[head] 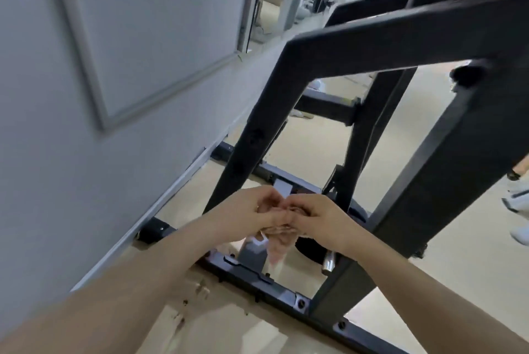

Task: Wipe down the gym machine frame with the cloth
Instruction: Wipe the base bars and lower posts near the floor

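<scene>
Head view: only view supplied; picture tilted and blurred.
Left hand (252,212): held in front of the frame, fingers curled inward, fingertips met with those of the other hand; grip closed on the upper edge of the cloth.
Right hand (316,217): just beside the left, touching it; fingers curled, grip pinched on the same bunched edge.
Cloth (279,242): pale pink, crumpled, held between both hands, a tail hung below them; seen above the base bar, no contact with the metal can be made out.
Gym machine frame (357,38): dark square tubing; slanted upright seen behind the hands, top beam run to the right, bolted base bar (257,276) laid on the floor.
Floor (320,159): beige, glossy.
Wall (57,153): grey, panel moulding, skirting along the bottom.
Shoes (515,202): white, at right edge, another person's.
</scene>
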A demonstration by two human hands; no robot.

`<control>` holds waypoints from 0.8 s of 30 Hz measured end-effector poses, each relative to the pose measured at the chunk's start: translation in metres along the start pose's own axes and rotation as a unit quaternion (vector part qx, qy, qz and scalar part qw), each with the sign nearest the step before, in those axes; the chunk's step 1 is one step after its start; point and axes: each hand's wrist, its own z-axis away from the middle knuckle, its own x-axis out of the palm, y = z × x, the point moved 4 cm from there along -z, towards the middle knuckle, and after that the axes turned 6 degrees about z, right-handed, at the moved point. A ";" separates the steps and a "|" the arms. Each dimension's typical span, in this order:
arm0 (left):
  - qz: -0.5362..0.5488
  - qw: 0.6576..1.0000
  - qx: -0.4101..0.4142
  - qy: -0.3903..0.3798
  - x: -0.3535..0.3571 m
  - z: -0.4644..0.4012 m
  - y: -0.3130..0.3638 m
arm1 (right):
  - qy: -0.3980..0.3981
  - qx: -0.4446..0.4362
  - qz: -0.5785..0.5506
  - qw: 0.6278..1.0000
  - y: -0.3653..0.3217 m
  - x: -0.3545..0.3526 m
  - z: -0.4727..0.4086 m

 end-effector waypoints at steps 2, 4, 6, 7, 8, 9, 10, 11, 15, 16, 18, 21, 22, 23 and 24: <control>-0.009 1.000 0.001 0.000 -0.011 0.008 0.038 | -0.005 0.001 -0.003 1.000 -0.031 -0.026 0.013; -0.003 1.000 0.003 0.022 -0.024 0.009 0.077 | 0.003 0.023 -0.036 0.999 -0.059 -0.056 0.023; 0.004 0.999 0.002 0.034 -0.032 0.009 0.118 | 0.003 0.054 -0.100 0.994 -0.082 -0.087 0.035; 0.006 1.000 0.004 0.029 -0.034 0.007 0.140 | -0.001 0.065 -0.127 0.990 -0.094 -0.104 0.041; 0.008 1.000 0.006 0.021 -0.036 0.005 0.162 | -0.007 0.069 -0.139 0.988 -0.105 -0.120 0.049; 0.013 1.000 0.006 0.013 -0.037 0.002 0.184 | -0.013 0.072 -0.145 0.987 -0.116 -0.136 0.058; 0.024 1.000 0.004 0.010 -0.038 -0.001 0.204 | -0.019 0.074 -0.147 0.986 -0.126 -0.153 0.067; 0.037 0.999 0.002 0.010 -0.039 -0.005 0.224 | -0.024 0.076 -0.151 0.985 -0.135 -0.169 0.076; 0.045 0.999 -0.001 -0.022 -0.035 -0.025 0.294 | 0.053 0.077 -0.139 0.986 -0.164 -0.233 0.103; 0.048 0.998 0.004 -0.035 -0.031 -0.029 0.310 | 0.088 0.079 -0.135 0.984 -0.167 -0.246 0.110; 0.054 0.997 0.021 -0.044 -0.023 -0.037 0.339 | 0.135 0.075 -0.141 0.978 -0.175 -0.269 0.125; 0.043 0.997 0.059 0.023 -0.019 -0.045 0.371 | 0.193 0.049 -0.210 0.957 -0.188 -0.298 0.153; 0.028 0.994 0.079 0.065 -0.020 -0.048 0.380 | 0.241 0.040 -0.231 0.942 -0.189 -0.309 0.163; 0.017 0.990 0.097 0.103 -0.021 -0.050 0.390 | 0.300 0.040 -0.248 0.920 -0.191 -0.320 0.173; 0.017 0.986 0.107 0.127 -0.020 -0.052 0.399 | 0.368 0.042 -0.252 0.894 -0.188 -0.331 0.183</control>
